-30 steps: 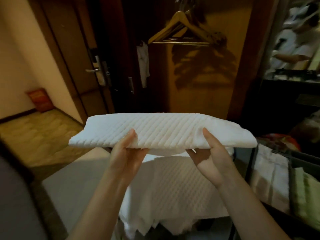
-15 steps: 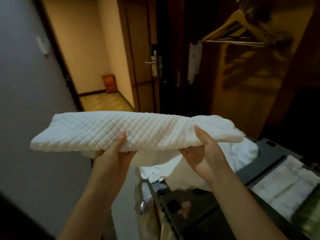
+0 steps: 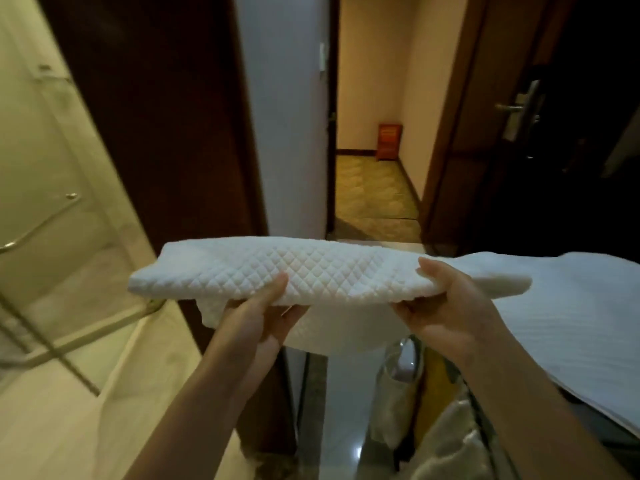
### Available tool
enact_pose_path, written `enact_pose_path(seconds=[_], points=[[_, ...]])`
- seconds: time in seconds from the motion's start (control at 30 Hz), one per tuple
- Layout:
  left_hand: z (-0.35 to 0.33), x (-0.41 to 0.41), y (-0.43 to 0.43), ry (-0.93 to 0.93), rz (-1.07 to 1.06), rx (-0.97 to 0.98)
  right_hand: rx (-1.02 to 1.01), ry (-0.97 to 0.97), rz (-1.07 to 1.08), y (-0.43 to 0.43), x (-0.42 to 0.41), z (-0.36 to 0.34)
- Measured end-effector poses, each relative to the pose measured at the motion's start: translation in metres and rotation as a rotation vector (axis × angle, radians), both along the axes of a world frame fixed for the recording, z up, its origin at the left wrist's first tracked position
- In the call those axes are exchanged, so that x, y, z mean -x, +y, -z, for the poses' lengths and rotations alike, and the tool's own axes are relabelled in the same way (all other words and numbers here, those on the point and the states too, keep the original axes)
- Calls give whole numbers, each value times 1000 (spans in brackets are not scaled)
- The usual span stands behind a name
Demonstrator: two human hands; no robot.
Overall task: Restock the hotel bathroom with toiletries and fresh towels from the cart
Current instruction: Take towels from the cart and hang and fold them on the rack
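Both hands hold one folded white towel (image 3: 311, 275) in the air, at the middle of the view. The left hand (image 3: 258, 318) grips the near edge of the towel left of its middle, with the thumb lying on the quilted top and the other fingers underneath. The right hand (image 3: 450, 313) grips the same edge further to the right, also with the thumb on top and the fingers below. The two hands are well apart from each other, and both are closed on the towel. The towel lies almost flat and has a diamond pattern; a loose layer of it hangs down between the hands. At the right, another white cloth (image 3: 581, 327) is spread flat, just beside the right forearm. At the left stands a glass shower partition (image 3: 52, 202) with metal fittings, above a pale floor (image 3: 69, 427). Behind the towel there is a dark wooden door frame (image 3: 166, 116), and further back an open doorway shows a corridor with a small orange box (image 3: 389, 142) against its wall. A metal door handle (image 3: 519, 109) is visible at the right on a dark door.
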State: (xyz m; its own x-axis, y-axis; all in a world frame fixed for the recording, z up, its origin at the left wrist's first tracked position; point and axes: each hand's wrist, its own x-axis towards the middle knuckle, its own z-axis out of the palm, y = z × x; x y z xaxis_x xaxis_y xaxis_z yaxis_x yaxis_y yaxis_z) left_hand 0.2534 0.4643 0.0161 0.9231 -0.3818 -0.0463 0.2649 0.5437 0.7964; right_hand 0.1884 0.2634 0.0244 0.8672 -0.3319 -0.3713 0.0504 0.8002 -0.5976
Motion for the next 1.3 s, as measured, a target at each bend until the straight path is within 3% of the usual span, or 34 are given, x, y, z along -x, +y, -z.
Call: enact_pose_path(seconds=[0.4, 0.6, 0.73, 1.03, 1.3], points=[[44, -68, 187, 81, -232, 8, 9, 62, -339, 174, -116, 24], [50, -128, 291, -73, -143, -19, 24, 68, -450, 271, -182, 25], [51, -168, 341, 44, -315, -186, -65, 110, -454, 327, -230, 34], [28, -228, 437, 99, -318, -107, -110, 91, -516, 425, -313, 25], [17, -306, 465, 131, -340, -107, -100, 39, -504, 453, -394, 15]])
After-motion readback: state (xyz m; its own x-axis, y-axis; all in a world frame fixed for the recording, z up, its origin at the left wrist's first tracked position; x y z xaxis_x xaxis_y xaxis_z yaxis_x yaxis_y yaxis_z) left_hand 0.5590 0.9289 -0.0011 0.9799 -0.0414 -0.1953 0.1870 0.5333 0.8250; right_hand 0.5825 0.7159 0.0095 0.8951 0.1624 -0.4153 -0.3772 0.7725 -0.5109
